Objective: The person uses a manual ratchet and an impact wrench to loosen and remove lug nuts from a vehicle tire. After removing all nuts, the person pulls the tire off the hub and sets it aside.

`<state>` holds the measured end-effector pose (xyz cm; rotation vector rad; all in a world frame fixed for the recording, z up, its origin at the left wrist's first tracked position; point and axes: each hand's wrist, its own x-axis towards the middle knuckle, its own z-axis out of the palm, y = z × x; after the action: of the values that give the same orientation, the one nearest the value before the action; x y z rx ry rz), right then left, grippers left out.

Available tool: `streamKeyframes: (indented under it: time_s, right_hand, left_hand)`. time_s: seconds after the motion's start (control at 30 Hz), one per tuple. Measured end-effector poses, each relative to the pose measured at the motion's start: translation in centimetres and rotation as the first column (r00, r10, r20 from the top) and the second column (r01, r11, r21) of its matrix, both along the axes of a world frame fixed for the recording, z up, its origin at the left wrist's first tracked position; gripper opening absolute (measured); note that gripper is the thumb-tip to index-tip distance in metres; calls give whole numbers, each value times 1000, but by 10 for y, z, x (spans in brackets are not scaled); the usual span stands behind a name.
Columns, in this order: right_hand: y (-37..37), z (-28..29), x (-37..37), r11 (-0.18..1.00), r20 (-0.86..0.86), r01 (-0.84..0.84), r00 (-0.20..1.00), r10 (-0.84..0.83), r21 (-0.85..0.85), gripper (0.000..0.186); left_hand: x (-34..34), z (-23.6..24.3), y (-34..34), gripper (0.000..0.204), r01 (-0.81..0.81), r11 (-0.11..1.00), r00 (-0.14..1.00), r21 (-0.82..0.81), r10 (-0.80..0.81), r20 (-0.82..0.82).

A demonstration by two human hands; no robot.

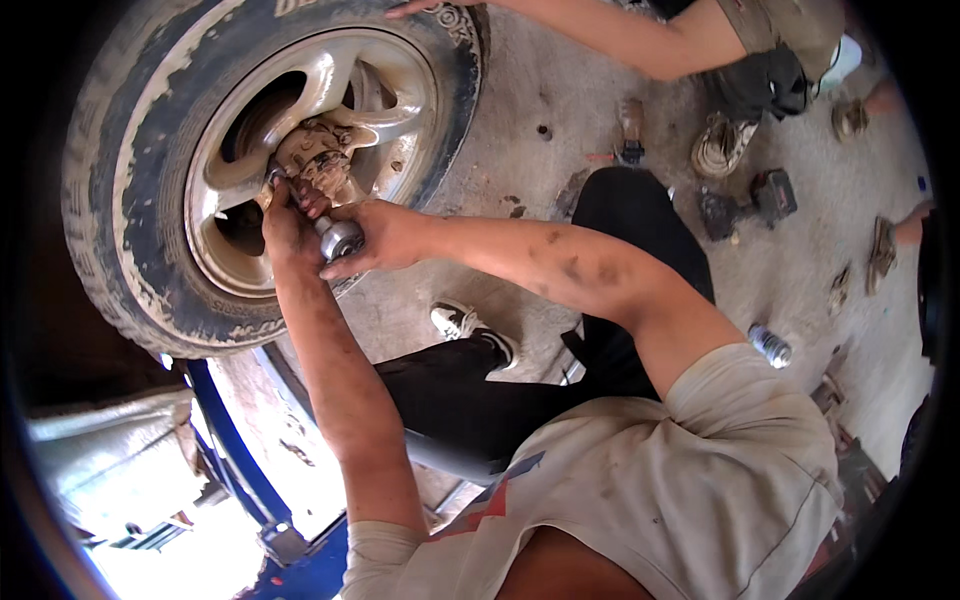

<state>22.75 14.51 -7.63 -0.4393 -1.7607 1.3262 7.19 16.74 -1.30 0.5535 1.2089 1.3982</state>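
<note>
A muddy tyre [150, 190] on a spoked alloy wheel [330, 55] fills the upper left. At its middle shows a dirt-caked hub [318, 158]. My left hand [290, 230] is closed around the shaft of a ratchet wrench, its fingers close to the hub. The tool's far end reaches in among the spokes beside the hub; its tip is partly hidden. My right hand [385, 235] grips the ratchet wrench [341, 240] at its round chrome head. Both hands look grimy, and dark smudges mark my right forearm.
A co-worker's arm [640, 45] reaches to the tyre's top. On the concrete floor lie a dark cordless power tool [745, 203], a brown-handled tool [631, 130] and a plastic bottle [770, 345]. A blue metal post [235, 445] stands lower left. My shoe [460, 322] is below the wheel.
</note>
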Motion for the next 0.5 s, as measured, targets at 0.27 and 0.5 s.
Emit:
streamKeyframes:
  time_s: [0.27,0.5]
  right_hand:
    - [-16,61,36,948,512,145,813,-278,284,64]
    - [-21,-1,-18,933,-117,101,982,-149,-344,72]
  left_hand:
    - [-11,8,-2,30,35,988,957,-148,-76,-279]
    - [-4,10,-8,32,139,981,967,-134,-164,-197]
